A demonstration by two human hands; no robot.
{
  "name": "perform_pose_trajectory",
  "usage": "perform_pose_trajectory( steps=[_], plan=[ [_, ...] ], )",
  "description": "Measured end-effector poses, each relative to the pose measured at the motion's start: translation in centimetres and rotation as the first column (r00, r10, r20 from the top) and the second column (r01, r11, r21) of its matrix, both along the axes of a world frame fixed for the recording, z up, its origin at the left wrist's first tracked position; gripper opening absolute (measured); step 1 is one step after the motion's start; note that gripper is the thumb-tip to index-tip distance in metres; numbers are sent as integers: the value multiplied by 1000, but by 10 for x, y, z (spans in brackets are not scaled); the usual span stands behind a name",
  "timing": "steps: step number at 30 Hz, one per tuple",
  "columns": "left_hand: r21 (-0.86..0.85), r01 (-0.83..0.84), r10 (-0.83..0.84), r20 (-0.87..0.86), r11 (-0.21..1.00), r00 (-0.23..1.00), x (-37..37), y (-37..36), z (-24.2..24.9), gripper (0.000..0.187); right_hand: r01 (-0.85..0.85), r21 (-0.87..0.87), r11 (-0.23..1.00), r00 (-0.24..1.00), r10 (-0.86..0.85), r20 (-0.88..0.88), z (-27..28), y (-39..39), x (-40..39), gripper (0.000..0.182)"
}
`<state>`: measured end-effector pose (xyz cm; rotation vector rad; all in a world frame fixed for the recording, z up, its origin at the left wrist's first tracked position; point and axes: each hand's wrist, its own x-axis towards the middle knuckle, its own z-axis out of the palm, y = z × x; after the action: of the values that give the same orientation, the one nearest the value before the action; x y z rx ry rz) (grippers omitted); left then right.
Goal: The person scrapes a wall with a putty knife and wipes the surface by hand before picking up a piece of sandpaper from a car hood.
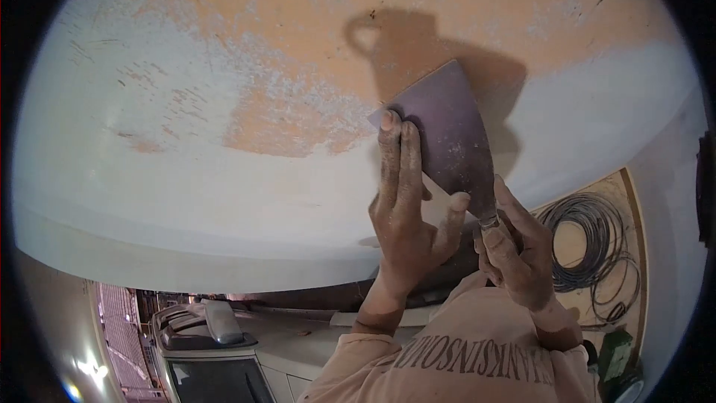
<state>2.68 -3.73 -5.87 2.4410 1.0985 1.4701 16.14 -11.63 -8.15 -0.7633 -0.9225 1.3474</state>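
A wide scraper (453,134) with a dusty, purplish-grey blade is held up against a large curved surface (171,186). My right hand (518,257) is wrapped around the scraper's handle, just below the blade. My left hand (406,216) has two fingers stretched out along the blade's left edge, with the thumb spread towards the handle; both hands look dusty. Pale coating covers part of the surface, and a scuffed orange patch (291,7) spreads over the rest. The scraper and hand cast a dark shadow beside the blade.
A coil of dark cable (582,246) lies on a tan board to the right. A green object (615,354) sits below it. At the lower left stands a light-coloured vehicle (276,351) with a dark window. A bright lamp (93,369) shines in the lower left corner.
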Motion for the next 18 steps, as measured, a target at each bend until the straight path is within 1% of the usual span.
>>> perform_pose_trajectory(
  steps=[1, 3, 4, 6, 8, 10, 11, 12, 15, 18],
  plan=[
    [-11, 18, -17, 36, 1000, 999, 2, 0, 0, 67, -3, -16, 1000, 1000, 3, 11, -1, -2, 1, 50],
    [57, -23, 25, -21, 998, 999, 1, 1, -1, 68, -6, -38, 999, 999, 7, 35, -3, -4, 5, 50],
    [87, -45, 49, -48, 995, 998, 1, 1, -3, 68, 11, 9, 1000, 998, -12, 57, -1, 1, 2, 49],
    [139, -47, 52, -37, 989, 998, -6, 6, 5, 69, 35, 77, 996, 995, -42, 89, 4, 9, -7, 49],
    [111, -39, 42, -19, 993, 999, -8, 6, 6, 70, 39, 56, 998, 994, -45, 96, 6, 2, -4, 49],
    [-1, -19, 19, 14, 1000, 1000, 0, -2, -2, 70, 42, 34, 999, 993, -45, 112, 5, -2, 0, 49],
    [85, -45, 47, -21, 995, 999, 2, 1, -6, 70, 39, 16, 999, 992, -40, 123, 4, -3, 3, 49],
    [100, -29, 31, -25, 995, 999, 1, 3, -4, 70, 36, -11, 999, 991, -35, 132, 2, -5, 4, 49],
    [110, -2, 6, -34, 994, 999, -1, 5, -3, 70, 29, -21, 999, 995, -27, 92, 1, -6, 0, 50],
    [100, -16, 19, -28, 995, 999, -2, 3, -6, 70, 0, 10, 1000, 997, -1, 79, -6, -4, 5, 50]
  ],
)
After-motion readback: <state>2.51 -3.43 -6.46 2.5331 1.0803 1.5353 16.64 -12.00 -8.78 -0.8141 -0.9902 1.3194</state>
